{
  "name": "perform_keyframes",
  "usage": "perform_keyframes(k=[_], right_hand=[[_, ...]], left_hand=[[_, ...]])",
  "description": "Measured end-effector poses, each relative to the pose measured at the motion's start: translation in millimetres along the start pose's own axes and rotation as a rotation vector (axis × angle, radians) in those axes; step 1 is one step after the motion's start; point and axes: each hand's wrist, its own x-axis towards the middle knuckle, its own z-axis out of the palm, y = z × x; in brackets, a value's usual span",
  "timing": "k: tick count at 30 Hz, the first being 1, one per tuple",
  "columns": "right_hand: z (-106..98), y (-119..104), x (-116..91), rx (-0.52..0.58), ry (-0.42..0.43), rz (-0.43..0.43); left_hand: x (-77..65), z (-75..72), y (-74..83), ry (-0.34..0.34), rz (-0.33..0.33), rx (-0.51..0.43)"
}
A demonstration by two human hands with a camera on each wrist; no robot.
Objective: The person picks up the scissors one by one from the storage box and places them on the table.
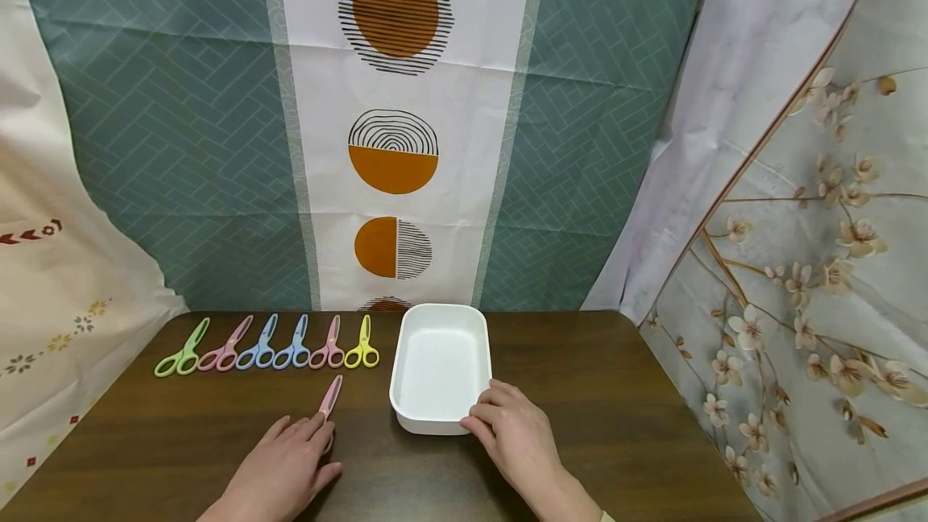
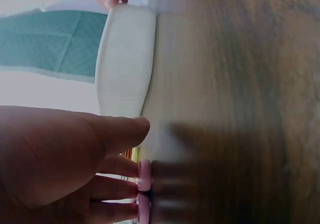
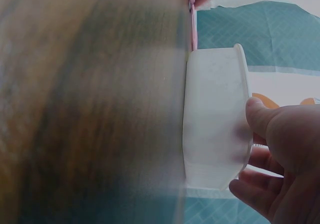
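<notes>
A pair of pink scissors (image 1: 330, 398) lies on the table, blades pointing away. My left hand (image 1: 284, 464) rests on it from above, fingertips on the handle loops and thumb held apart. In the left wrist view the straight fingers touch the pink handle loops (image 2: 144, 175). A white rectangular tray (image 1: 441, 425) with raised walls stands right of the scissors, bare inside. At its near right corner my right hand (image 1: 516, 435) holds the rim. The right wrist view shows the thumb on the rim of the tray (image 3: 216, 119) and the other fingers bent along its side.
Along the back left of the dark wooden table (image 1: 609, 393) runs a row of several scissors: green (image 1: 187, 353), pink (image 1: 227, 347), blue (image 1: 292, 351) and yellow (image 1: 363, 346). A patterned curtain (image 1: 594, 127) hangs behind; a floral cloth (image 1: 812, 296) hangs at the right.
</notes>
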Motion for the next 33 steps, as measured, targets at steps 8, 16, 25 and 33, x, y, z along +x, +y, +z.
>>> perform_keyframes(k=[8,16,25,33], right_hand=[[0.2,0.1,0.2,0.003,-0.001,0.000],[0.2,0.0,1.0,0.005,0.007,-0.001],[0.5,-0.6,0.0,0.001,0.005,-0.005],[-0.2,-0.6,0.5,0.003,0.005,-0.002]], left_hand=[[-10.2,-2.7,-13.3,-0.022,-0.048,0.037],[-20.2,-3.1,-33.0,-0.042,-0.113,0.059],[-33.6,-2.9,-58.8,-0.019,-0.152,0.109],[-42.1,0.5,-78.6,0.023,-0.166,0.129]])
